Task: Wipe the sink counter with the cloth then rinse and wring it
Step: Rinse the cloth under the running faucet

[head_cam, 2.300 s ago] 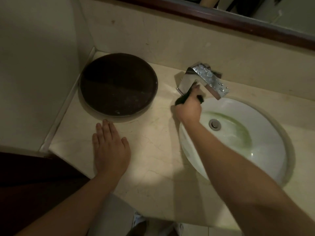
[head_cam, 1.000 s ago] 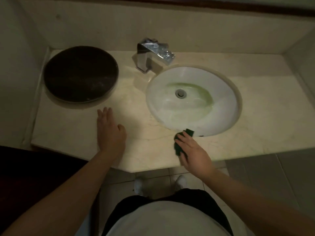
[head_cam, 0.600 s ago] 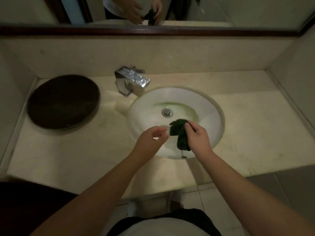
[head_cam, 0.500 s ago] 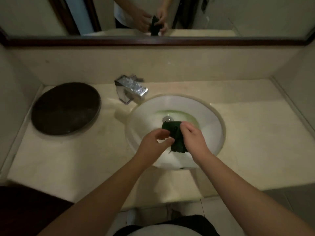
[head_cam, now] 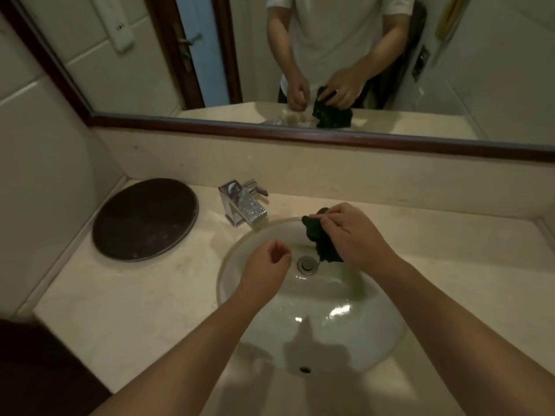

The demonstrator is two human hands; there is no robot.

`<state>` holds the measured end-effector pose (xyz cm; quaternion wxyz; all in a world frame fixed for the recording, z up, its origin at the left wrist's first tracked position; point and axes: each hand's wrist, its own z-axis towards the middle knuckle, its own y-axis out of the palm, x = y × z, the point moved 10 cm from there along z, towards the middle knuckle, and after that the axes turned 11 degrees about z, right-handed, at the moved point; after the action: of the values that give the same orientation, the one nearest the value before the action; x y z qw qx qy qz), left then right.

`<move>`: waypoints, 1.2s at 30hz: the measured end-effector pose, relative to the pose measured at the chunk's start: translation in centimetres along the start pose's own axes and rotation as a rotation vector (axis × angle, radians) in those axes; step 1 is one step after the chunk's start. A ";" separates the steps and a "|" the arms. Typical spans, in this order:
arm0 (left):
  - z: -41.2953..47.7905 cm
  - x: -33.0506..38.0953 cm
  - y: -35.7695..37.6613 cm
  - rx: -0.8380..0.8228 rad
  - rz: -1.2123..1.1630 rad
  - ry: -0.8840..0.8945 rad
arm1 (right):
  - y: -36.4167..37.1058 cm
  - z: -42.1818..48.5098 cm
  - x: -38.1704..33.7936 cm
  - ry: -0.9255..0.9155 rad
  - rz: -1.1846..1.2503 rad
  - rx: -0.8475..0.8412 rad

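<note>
A dark green cloth [head_cam: 318, 238] hangs bunched over the far side of the white oval sink [head_cam: 354, 322], gripped from above by my right hand [head_cam: 351, 235]. My left hand [head_cam: 267, 267] hovers over the basin's left part, fingers loosely curled, holding nothing and a little apart from the cloth. The drain [head_cam: 305, 264] lies between the two hands. A chrome tap [head_cam: 244, 207] stands on the beige counter [head_cam: 150, 298] behind the basin's left rim; no water shows at its spout.
A round dark tray [head_cam: 144, 219] lies on the counter's left end by the wall. A wood-framed mirror [head_cam: 300, 136] runs above the backsplash and reflects both hands and the cloth. The counter continues to the right of the sink [head_cam: 480, 265].
My left hand has let go of the cloth and drawn back to the left. My right hand has carried the cloth toward the far rim of the basin. The view has tilted up.
</note>
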<state>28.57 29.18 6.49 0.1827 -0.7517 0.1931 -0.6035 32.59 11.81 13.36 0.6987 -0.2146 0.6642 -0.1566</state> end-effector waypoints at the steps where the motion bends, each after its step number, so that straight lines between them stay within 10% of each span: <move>1: 0.2 0.6 -0.1 0.010 0.013 0.025 | -0.3 0.4 -0.3 -0.006 -0.017 0.009; 11: 2.3 4.1 1.3 -0.181 -0.207 0.097 | -0.7 1.8 -1.1 0.008 -0.209 0.078; 15: 3.9 0.1 -1.5 -0.133 -0.396 -0.144 | -3.3 2.3 0.9 0.110 -0.177 0.180; 19: 5.4 -5.3 -1.2 -0.241 0.277 -0.242 | -4.7 2.1 -0.6 0.032 -0.035 0.301; 21: 5.8 -5.7 -1.8 -0.176 0.516 -0.177 | -3.3 2.4 -2.0 -0.026 -0.080 0.222; 26: 4.6 1.7 -0.1 -0.090 0.198 0.191 | -0.9 2.8 -5.2 -0.087 -0.065 0.170; 30: 4.1 4.9 3.2 -0.252 -0.127 0.331 | -0.7 2.0 -7.5 -0.028 0.188 0.170; 36: 6.6 0.7 4.5 -0.296 -0.372 -0.050 | -3.0 0.9 -4.7 0.100 1.035 0.418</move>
<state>34.83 25.25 3.41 -0.0390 -0.8076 0.1331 -0.5732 33.40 11.65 18.96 0.6796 0.2903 0.6702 0.0683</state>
